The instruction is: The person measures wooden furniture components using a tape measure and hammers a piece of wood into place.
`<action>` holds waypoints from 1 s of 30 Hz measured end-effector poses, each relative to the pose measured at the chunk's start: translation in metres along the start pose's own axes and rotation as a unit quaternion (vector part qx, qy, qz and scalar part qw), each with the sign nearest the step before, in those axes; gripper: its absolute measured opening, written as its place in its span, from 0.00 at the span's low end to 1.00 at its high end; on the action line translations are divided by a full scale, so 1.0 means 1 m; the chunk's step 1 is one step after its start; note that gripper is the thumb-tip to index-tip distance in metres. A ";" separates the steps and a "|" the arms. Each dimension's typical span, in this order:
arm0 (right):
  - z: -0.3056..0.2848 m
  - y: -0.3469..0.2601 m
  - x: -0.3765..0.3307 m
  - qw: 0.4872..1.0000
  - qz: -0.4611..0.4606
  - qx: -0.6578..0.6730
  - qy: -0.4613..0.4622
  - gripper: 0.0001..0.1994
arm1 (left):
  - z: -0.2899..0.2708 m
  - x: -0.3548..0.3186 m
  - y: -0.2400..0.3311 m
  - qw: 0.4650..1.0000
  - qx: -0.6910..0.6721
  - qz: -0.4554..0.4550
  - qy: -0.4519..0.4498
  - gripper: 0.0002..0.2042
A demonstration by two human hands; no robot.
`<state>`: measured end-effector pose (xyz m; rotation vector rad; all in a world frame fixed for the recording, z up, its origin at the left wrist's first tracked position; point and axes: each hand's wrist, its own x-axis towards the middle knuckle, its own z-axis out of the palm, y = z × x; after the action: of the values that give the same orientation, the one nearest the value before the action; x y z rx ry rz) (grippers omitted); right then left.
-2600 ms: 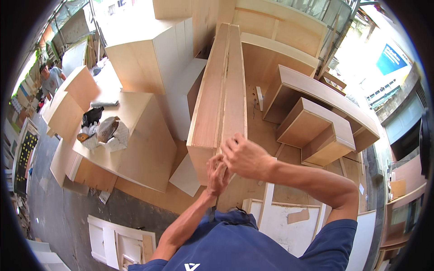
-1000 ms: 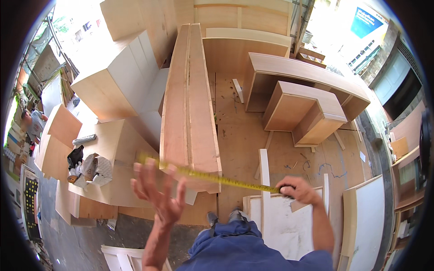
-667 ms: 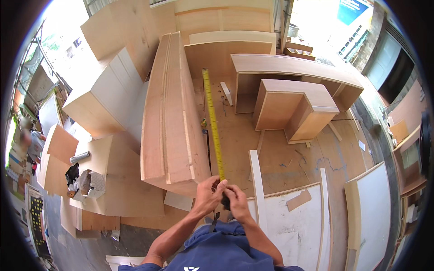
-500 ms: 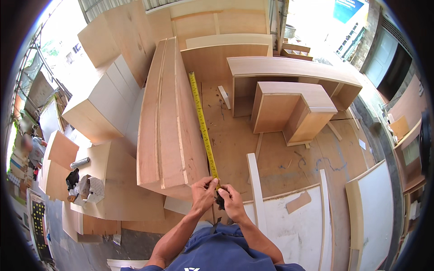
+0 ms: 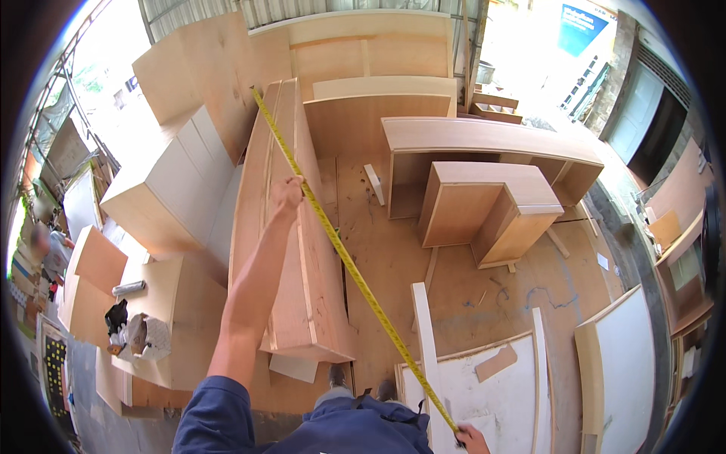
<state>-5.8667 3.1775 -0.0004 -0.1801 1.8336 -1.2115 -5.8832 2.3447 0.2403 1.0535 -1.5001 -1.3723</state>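
Tape measure (image 5: 358, 278) slants over the long cabinet (image 5: 291, 306), left hand (image 5: 289, 193) curled on it, right hand (image 5: 474, 440) closed at its near end, right of the cabinet; apparently extending, the next move calling for alignment.

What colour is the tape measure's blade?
The tape measure's blade is yellow with dark markings, best seen in the head view.

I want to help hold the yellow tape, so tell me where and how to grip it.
Probably pinch the tape near its far tip, from the far side: that narrow stretch juts past the left hand, while the right hand occupies the near end.
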 end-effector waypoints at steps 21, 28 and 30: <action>0.305 -0.434 0.166 0.983 -0.179 0.011 -0.046 0.16 | -0.137 -0.044 -0.041 0.801 0.495 0.206 -0.269 0.29; 0.429 -0.580 0.271 0.976 -0.215 -0.018 -0.033 0.21 | -0.165 -0.064 -0.061 0.791 0.512 0.250 -0.222 0.32; 0.467 -0.601 0.297 0.977 -0.206 0.021 -0.041 0.22 | -0.174 -0.060 -0.066 0.792 0.501 0.266 -0.225 0.32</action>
<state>-5.8945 2.3987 0.2464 -0.6012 1.7472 -1.4992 -5.6959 2.3448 0.1832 0.7506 -2.7635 -0.3430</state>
